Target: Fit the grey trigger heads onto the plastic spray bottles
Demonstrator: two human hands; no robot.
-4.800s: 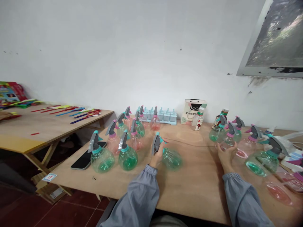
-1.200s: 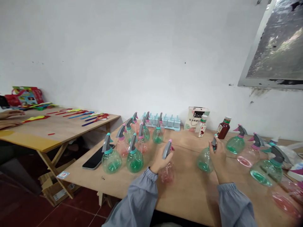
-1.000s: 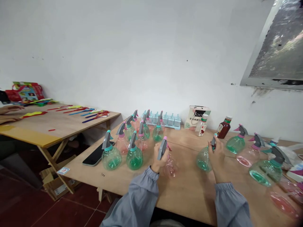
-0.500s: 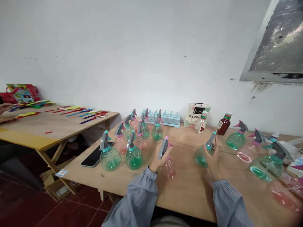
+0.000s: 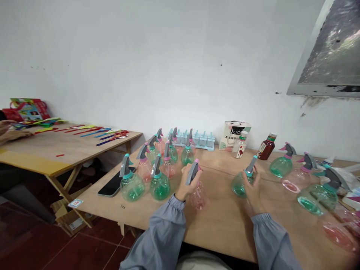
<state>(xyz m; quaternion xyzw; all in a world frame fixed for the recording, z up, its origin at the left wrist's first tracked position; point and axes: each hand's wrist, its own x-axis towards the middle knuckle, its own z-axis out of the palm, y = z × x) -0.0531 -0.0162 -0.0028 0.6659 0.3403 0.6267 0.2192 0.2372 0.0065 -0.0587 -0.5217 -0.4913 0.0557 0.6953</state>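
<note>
My left hand (image 5: 183, 187) is closed round the grey spray head of a pink spray bottle (image 5: 198, 198), whose clear body hangs below the fingers. To the right, my right hand (image 5: 255, 191) grips a green spray bottle (image 5: 237, 186) near its turquoise collar; the fingers partly cover it. Left of my left hand stand a green bottle (image 5: 159, 187) and another green bottle (image 5: 132, 188), with several pink and green ones behind them. On the right side are a green bottle (image 5: 281, 167), a pink bottle (image 5: 295, 182) and a larger-looking green one (image 5: 316, 198).
A black phone (image 5: 112, 184) lies at the table's left. Light-blue popsicle moulds (image 5: 204, 141), a paper bag (image 5: 229, 138), a white-capped bottle (image 5: 240, 145) and a dark red bottle (image 5: 266, 147) stand along the wall. Another person's hand (image 5: 12, 134) is at the neighbouring table (image 5: 70, 150).
My left hand has shifted slightly left with the pink spray bottle. My right hand stays at the green one. The other person's hand reaches farther over the neighbouring table.
</note>
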